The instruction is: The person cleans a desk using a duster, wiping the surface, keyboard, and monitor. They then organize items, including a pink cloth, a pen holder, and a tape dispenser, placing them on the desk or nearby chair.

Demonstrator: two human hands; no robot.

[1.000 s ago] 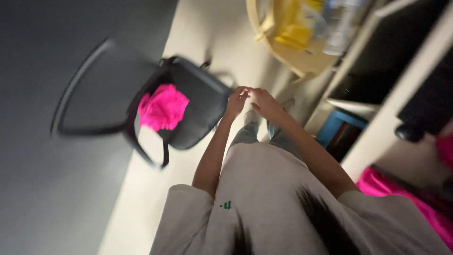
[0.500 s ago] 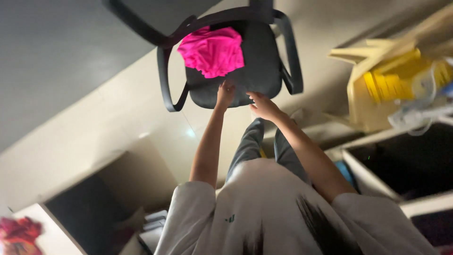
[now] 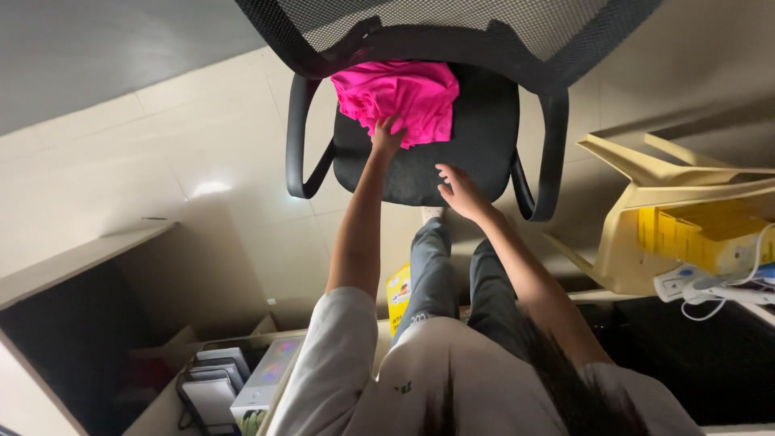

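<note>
A bright pink cloth lies crumpled on the seat of a black office chair with a mesh back. My left hand reaches onto the seat and touches the cloth's near edge, with its fingers on the fabric. My right hand hovers with fingers spread over the front edge of the seat, holding nothing.
A pale yellow plastic chair at the right holds yellow boxes and white cables. A light wooden desk edge is at the left. Low down are several stacked devices. The floor is cream tile.
The view has swung so the black chair is now directly ahead. My left hand has moved forward onto the pink cloth, and my right hand has come over the seat.
</note>
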